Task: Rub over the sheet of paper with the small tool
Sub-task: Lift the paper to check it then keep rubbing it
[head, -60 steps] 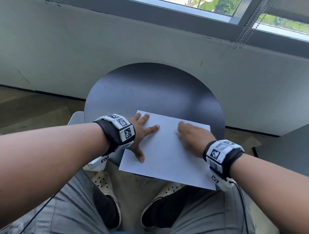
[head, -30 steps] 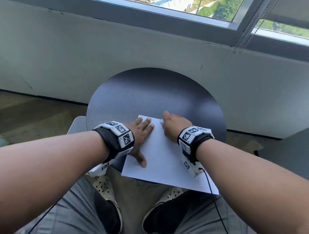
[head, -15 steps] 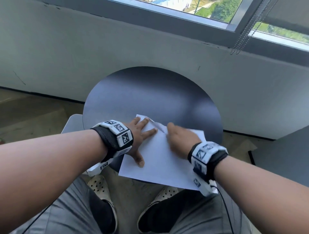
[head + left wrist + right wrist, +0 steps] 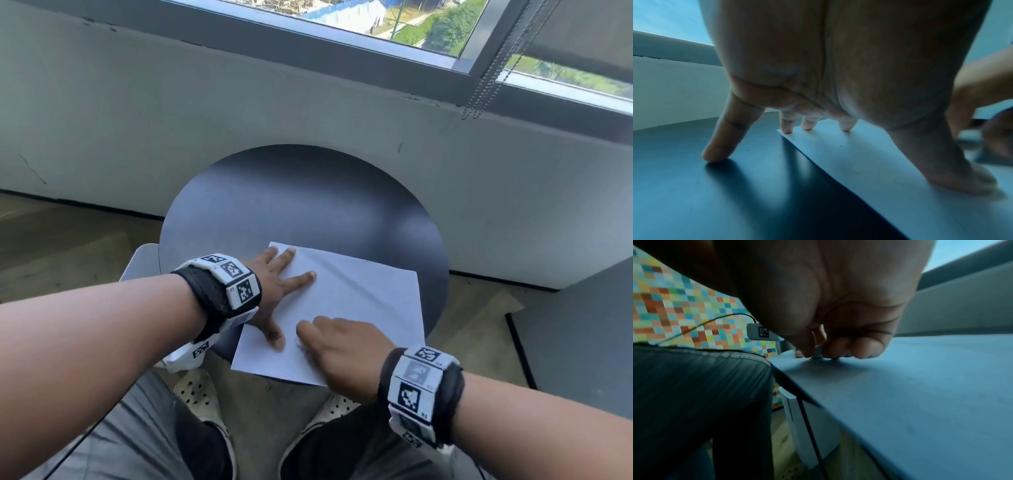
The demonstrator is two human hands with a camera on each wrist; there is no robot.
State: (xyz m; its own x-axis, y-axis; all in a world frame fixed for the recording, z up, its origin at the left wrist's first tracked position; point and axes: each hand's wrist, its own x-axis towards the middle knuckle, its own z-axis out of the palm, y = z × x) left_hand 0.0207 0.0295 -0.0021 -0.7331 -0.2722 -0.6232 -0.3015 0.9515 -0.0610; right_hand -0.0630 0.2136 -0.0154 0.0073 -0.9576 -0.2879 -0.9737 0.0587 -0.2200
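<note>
A white sheet of paper (image 4: 363, 301) lies on the near half of a round dark table (image 4: 301, 198), with a faint diagonal crease across it. My left hand (image 4: 274, 291) presses flat on the sheet's left edge with fingers spread; the little finger (image 4: 715, 151) rests on the bare tabletop. My right hand (image 4: 329, 342) is over the near left part of the sheet, close to my left thumb. In the right wrist view its curled fingers pinch a small pale tool (image 4: 818, 353) and hold it down on the paper (image 4: 920, 394). Most of the tool is hidden by the fingers.
The table stands against a grey wall (image 4: 205, 113) under a window, with a bead chain (image 4: 486, 78) hanging at the right. My knees and pale perforated shoes (image 4: 202, 394) sit below the near edge. A dark panel (image 4: 582, 325) stands to the right.
My right hand has swept from the sheet's far left corner towards the near edge. The paper buckled half a second ago and lies flat now. The left hand has stayed put.
</note>
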